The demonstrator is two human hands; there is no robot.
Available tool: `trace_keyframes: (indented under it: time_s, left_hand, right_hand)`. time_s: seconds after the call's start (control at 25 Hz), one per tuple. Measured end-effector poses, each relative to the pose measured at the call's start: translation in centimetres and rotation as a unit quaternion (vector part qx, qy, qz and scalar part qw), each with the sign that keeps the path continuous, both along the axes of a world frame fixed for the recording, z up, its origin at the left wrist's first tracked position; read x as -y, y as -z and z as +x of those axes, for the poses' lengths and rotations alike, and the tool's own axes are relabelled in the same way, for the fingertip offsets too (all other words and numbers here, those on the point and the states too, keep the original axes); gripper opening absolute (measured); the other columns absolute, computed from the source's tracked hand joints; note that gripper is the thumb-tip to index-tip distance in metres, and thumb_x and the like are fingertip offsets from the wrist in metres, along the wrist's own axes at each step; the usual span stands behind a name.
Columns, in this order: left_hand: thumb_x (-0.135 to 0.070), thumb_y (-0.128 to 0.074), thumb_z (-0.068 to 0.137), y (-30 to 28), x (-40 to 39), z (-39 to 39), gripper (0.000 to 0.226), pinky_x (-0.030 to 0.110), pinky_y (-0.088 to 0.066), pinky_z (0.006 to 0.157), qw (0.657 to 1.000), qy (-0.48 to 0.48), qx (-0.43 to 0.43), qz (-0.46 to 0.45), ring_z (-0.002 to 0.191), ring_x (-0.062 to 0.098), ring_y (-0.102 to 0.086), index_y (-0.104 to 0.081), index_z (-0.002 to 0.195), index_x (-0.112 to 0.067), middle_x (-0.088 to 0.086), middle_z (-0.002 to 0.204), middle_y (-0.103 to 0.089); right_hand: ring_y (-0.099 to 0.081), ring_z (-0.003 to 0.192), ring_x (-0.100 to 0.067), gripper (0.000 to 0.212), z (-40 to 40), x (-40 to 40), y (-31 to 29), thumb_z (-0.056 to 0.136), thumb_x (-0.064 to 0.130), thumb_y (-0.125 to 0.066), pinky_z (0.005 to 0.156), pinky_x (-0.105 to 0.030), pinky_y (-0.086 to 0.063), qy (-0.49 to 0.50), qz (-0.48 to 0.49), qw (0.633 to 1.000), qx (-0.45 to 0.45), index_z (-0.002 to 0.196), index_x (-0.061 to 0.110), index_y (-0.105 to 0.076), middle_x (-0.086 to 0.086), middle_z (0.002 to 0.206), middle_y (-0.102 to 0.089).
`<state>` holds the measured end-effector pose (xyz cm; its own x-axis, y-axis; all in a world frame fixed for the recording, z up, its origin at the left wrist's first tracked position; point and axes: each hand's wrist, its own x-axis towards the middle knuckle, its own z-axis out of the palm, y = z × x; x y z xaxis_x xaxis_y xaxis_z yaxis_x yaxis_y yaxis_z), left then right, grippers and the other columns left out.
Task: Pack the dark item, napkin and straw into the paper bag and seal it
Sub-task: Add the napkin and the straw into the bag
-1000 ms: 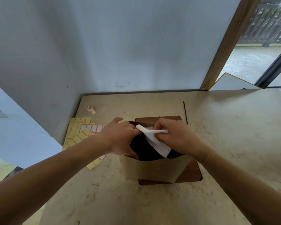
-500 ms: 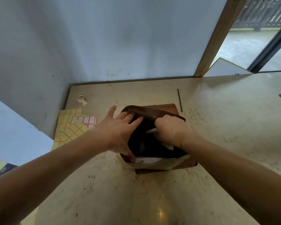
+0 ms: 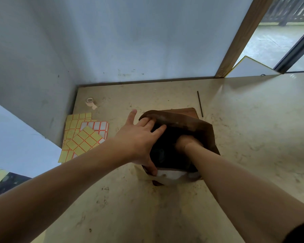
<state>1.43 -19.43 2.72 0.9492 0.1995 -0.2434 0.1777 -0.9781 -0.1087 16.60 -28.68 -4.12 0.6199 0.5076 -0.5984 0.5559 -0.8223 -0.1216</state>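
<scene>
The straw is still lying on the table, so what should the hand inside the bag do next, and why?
Probably pull the right hand out of the paper bag and reach for the straw. It lies unpacked beyond the bag, while the left hand holds the mouth open.

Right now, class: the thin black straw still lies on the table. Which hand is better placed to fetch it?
Probably the right hand: the straw lies on its side, beyond the paper bag, while the left hand holds the bag's mouth open.
</scene>
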Motion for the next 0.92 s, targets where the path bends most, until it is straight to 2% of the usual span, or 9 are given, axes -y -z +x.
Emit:
trace_keyframes:
  time_s: [0.08, 0.16, 0.28, 0.32, 0.4, 0.44, 0.52, 0.72, 0.92]
  left_hand:
    - [-0.089, -0.057, 0.052, 0.2, 0.0, 0.2, 0.13, 0.063, 0.019, 0.109, 1.0, 0.003, -0.004, 0.0, 0.148, 0.03, -0.003, 0.005, 0.149, -0.03, 0.009, 0.161, -0.01]
    - [-0.089, -0.056, 0.051, 0.3, -0.3, 0.3, 0.131, 0.064, 0.017, 0.11, 1.0, 0.0, -0.006, -0.009, 0.147, 0.031, 0.0, 0.007, 0.149, -0.03, 0.01, 0.162, -0.008]
    - [-0.091, -0.055, 0.05, 0.2, -0.5, 0.2, 0.133, 0.064, 0.018, 0.109, 1.0, 0.0, -0.01, -0.012, 0.148, 0.032, 0.003, 0.01, 0.149, -0.031, 0.011, 0.162, -0.003]
    - [-0.091, -0.055, 0.05, 0.3, -0.6, 0.2, 0.133, 0.064, 0.018, 0.109, 1.0, 0.0, -0.01, -0.013, 0.148, 0.032, 0.004, 0.011, 0.148, -0.031, 0.011, 0.162, -0.002]
    - [-0.091, -0.056, 0.049, 0.3, -0.7, 0.1, 0.133, 0.064, 0.018, 0.109, 1.0, 0.0, -0.01, -0.014, 0.147, 0.031, 0.003, 0.011, 0.148, -0.032, 0.011, 0.162, -0.002]
    - [-0.091, -0.056, 0.049, 0.4, -0.8, 0.1, 0.133, 0.064, 0.018, 0.109, 1.0, 0.0, -0.009, -0.014, 0.147, 0.031, 0.002, 0.011, 0.148, -0.032, 0.01, 0.162, -0.003]
    - [-0.092, -0.055, 0.048, 0.3, -0.8, 0.2, 0.133, 0.064, 0.018, 0.109, 1.0, 0.001, -0.009, -0.013, 0.147, 0.031, 0.001, 0.009, 0.148, -0.033, 0.01, 0.162, -0.005]
    - [-0.091, -0.056, 0.047, 0.3, -0.8, 0.5, 0.132, 0.064, 0.019, 0.108, 1.0, 0.001, -0.016, -0.011, 0.147, 0.031, 0.001, 0.006, 0.148, -0.034, 0.009, 0.162, -0.006]
    - [-0.089, -0.058, 0.049, -0.1, -0.8, 0.8, 0.13, 0.066, 0.017, 0.108, 1.0, 0.006, -0.023, -0.006, 0.147, 0.029, -0.002, 0.004, 0.15, -0.034, 0.007, 0.162, -0.007]
  right_hand:
    - [-0.046, 0.126, -0.029, 0.042, -0.3, -0.4, 1.1, 0.098, 0.031, -0.046, 0.102, -0.036, -0.037, -0.009, -0.005, 0.999, -0.043, 0.137, 0.015, -0.044, -0.014, 0.138, -0.046]
    - [-0.037, 0.134, -0.031, 0.048, -0.4, -0.3, 1.8, 0.1, 0.026, -0.043, 0.108, -0.034, -0.029, -0.013, -0.005, 0.998, -0.063, 0.145, 0.01, -0.033, -0.017, 0.147, -0.037]
    - [-0.04, 0.134, -0.032, 0.04, -0.6, -0.1, 2.1, 0.1, 0.011, -0.041, 0.103, -0.032, -0.032, -0.028, -0.004, 0.997, -0.073, 0.137, -0.004, -0.042, -0.023, 0.144, -0.043]
    - [-0.04, 0.134, -0.031, 0.039, -0.8, 0.0, 2.2, 0.101, 0.011, -0.039, 0.102, -0.03, -0.033, -0.046, -0.013, 0.997, -0.067, 0.137, -0.004, -0.042, -0.023, 0.144, -0.043]
    - [-0.031, 0.139, -0.027, 0.047, -1.3, 0.3, 2.4, 0.103, 0.025, -0.035, 0.107, -0.028, -0.027, -0.079, -0.049, 0.994, -0.061, 0.144, 0.002, -0.031, -0.018, 0.15, -0.034]
    - [-0.025, 0.142, -0.026, 0.051, -1.4, 0.3, 2.6, 0.104, 0.031, -0.032, 0.11, -0.029, -0.022, -0.096, -0.061, 0.991, -0.065, 0.147, 0.007, -0.024, -0.015, 0.153, -0.028]
    - [-0.018, 0.145, -0.027, 0.053, -1.3, 0.4, 2.8, 0.104, 0.031, -0.031, 0.113, -0.034, -0.016, -0.118, -0.056, 0.988, -0.088, 0.151, 0.011, -0.018, -0.013, 0.158, -0.022]
    - [-0.019, 0.145, -0.028, 0.05, -1.4, 0.3, 1.3, 0.104, 0.024, -0.033, 0.113, -0.036, -0.013, -0.171, -0.1, 0.973, -0.119, 0.15, 0.009, -0.021, -0.016, 0.158, -0.022]
    - [-0.036, 0.136, -0.031, 0.046, -1.6, 0.2, -0.9, 0.098, 0.018, -0.047, 0.11, -0.036, -0.027, -0.23, -0.061, 0.966, -0.099, 0.142, 0.009, -0.039, -0.016, 0.147, -0.04]
